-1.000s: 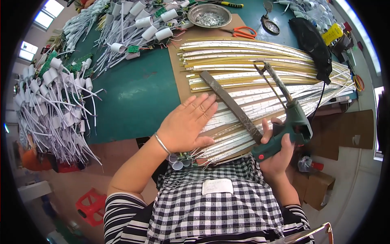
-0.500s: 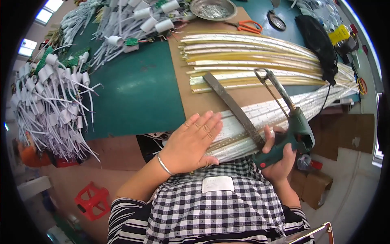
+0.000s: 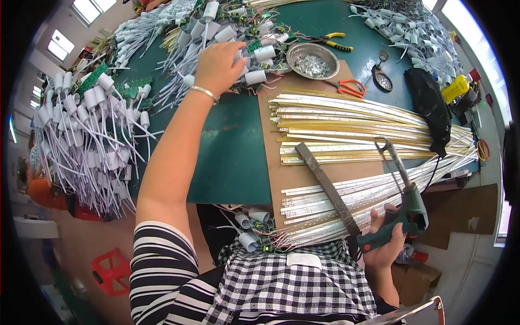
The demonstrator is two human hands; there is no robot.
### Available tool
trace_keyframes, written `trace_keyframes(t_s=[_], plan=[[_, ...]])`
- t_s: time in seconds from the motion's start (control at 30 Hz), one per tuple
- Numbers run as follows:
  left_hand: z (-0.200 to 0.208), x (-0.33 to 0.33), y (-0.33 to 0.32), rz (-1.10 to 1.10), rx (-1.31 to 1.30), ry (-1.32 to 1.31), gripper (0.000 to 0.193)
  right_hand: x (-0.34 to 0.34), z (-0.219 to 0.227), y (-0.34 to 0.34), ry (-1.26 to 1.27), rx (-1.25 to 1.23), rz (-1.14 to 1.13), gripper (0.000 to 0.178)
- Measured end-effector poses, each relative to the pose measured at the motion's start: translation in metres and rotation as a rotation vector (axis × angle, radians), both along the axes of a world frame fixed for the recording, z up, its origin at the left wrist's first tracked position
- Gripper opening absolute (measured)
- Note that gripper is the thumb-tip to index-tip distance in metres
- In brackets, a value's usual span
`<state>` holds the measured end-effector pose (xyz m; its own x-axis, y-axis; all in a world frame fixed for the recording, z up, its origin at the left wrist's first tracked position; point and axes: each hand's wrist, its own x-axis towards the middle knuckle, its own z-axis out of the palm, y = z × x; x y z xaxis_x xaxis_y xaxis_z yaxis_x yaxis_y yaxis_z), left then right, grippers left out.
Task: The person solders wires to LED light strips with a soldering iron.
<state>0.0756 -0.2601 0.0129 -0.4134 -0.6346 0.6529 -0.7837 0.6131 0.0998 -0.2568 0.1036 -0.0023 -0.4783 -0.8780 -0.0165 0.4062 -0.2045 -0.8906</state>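
Observation:
My right hand (image 3: 387, 246) is wrapped round the handle of a green soldering gun (image 3: 415, 211), its metal tip pointing away over the strips. My left hand (image 3: 221, 67) is stretched out far over a heap of white cylindrical caps (image 3: 225, 35) with wires and green circuit boards. Its thumb and forefinger are apart beside a cap; the other fingers are partly hidden. Before me lie long thin silvery strips (image 3: 303, 200), with a flat dark metal bar (image 3: 327, 187) across them. Several wired white caps (image 3: 249, 241) sit at the strips' near left ends, by my checked apron.
Beyond are gold-edged strips (image 3: 325, 116), a metal bowl of small silvery bits (image 3: 313, 60), orange-handled scissors (image 3: 351, 88) and yellow-black pliers (image 3: 336, 42). Another heap of wired caps (image 3: 86, 141) hangs over the left table edge. A black cloth-like bundle (image 3: 428, 103) lies at right.
My left hand has left the near strips and reached forward-left to the heap of caps. Wired caps now show at the near strips' left ends. My right hand still holds the soldering gun.

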Motion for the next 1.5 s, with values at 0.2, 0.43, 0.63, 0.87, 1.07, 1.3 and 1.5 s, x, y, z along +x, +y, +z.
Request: trace_keyframes(t_s=[0.2, 0.43, 0.63, 0.87, 1.07, 1.3, 1.5], plan=[[-0.020, -0.011, -0.013, 0.045, 0.127, -0.071, 0.023, 0.009, 0.000, -0.003, 0.021, 0.003, -0.023, 0.047], [-0.017, 0.014, 0.028, -0.133, 0.401, -0.221, 0.023, 0.009, -0.008, -0.003, -0.032, 0.028, -0.057, 0.046], [0.051, 0.051, -0.053, -0.056, 0.114, 0.317, 0.030, 0.010, 0.007, -0.004, -0.037, 0.034, -0.013, 0.042], [0.072, 0.101, -0.199, 0.153, 0.482, 0.656, 0.072, 0.011, 0.020, -0.003, 0.070, 0.082, -0.162, 0.045], [0.060, 0.083, -0.243, 0.096, 1.044, 0.136, 0.077, 0.016, 0.020, -0.001, 0.074, 0.146, -0.212, 0.042], [0.050, 0.087, -0.224, -0.179, 0.550, -0.665, 0.044, 0.013, 0.018, -0.017, 0.094, 0.049, -0.197, 0.041], [0.062, 0.080, -0.146, -0.146, 0.483, -0.526, 0.040, 0.006, 0.012, -0.015, 0.063, 0.023, -0.168, 0.040]])
